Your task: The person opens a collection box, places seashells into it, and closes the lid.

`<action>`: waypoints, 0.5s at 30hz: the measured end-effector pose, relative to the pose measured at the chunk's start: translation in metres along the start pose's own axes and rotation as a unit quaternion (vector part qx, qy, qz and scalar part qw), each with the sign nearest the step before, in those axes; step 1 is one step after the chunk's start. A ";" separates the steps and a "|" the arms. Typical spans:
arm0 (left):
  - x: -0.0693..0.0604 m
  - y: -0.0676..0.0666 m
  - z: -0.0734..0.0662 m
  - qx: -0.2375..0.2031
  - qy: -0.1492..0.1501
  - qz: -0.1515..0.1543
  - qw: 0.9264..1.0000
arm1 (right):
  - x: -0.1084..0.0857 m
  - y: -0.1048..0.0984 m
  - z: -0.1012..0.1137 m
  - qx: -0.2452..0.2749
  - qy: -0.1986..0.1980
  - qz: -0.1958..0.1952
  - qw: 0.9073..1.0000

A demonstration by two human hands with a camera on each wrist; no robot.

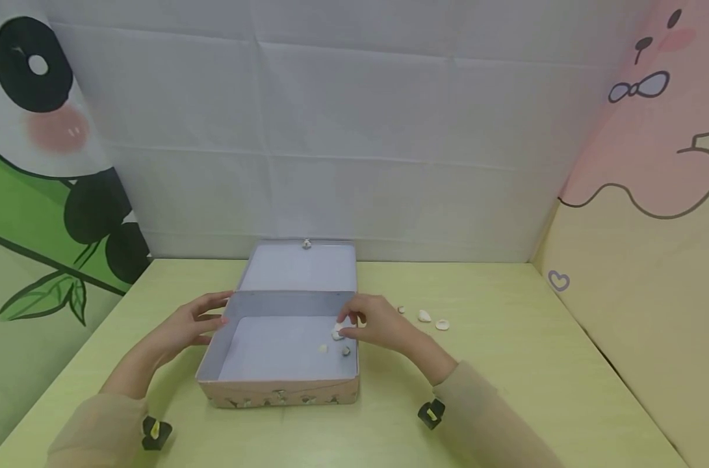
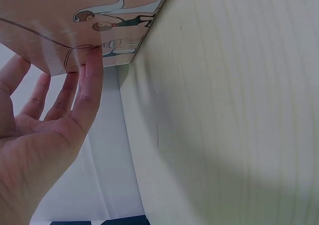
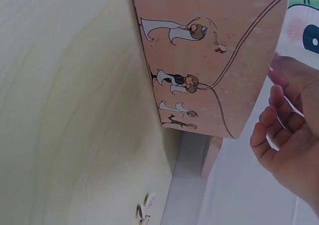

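Observation:
A pink tin box with printed figures stands on the table, its hinged lid laid back. My left hand is at the box's left side; in the left wrist view its fairly straight fingertips touch the outer wall. Over the right rim reaches my right hand, pinching a small white seashell between thumb and fingers inside the box. Below it on the box floor lie a pale shell piece and a small grey-green shell. The right wrist view hides the pinched shell behind the box wall.
Right of the box on the table lie a small dark shell, a white shell and a flat round shell. A white cloth wall stands behind, with printed panels on both sides.

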State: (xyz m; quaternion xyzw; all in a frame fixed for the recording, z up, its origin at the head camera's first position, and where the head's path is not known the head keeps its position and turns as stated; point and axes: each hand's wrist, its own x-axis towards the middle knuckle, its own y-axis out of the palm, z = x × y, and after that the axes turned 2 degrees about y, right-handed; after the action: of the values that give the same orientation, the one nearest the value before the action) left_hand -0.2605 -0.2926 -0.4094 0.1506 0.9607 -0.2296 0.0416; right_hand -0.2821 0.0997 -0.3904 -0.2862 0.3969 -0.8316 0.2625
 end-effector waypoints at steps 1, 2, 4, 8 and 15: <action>0.000 0.000 0.000 0.000 0.000 0.000 1.000 | 0.000 0.001 0.000 0.000 -0.002 0.000 1.000; 0.000 0.000 0.000 -0.001 0.000 0.000 1.000 | 0.000 0.002 0.000 0.000 -0.004 -0.001 1.000; 0.000 0.001 0.001 -0.002 0.002 0.000 1.000 | 0.000 0.004 0.000 -0.001 -0.006 -0.004 1.000; 0.000 0.001 0.001 -0.003 0.002 0.000 1.000 | 0.000 0.005 0.000 -0.008 -0.003 -0.005 1.000; 0.001 0.001 0.000 -0.004 -0.001 -0.001 1.000 | -0.002 0.000 0.000 -0.003 0.002 -0.002 1.000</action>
State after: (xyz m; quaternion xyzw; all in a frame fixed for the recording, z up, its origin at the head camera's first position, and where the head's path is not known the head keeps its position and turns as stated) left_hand -0.2608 -0.2917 -0.4099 0.1497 0.9616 -0.2262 0.0427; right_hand -0.2805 0.1007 -0.3910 -0.2859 0.3998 -0.8313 0.2594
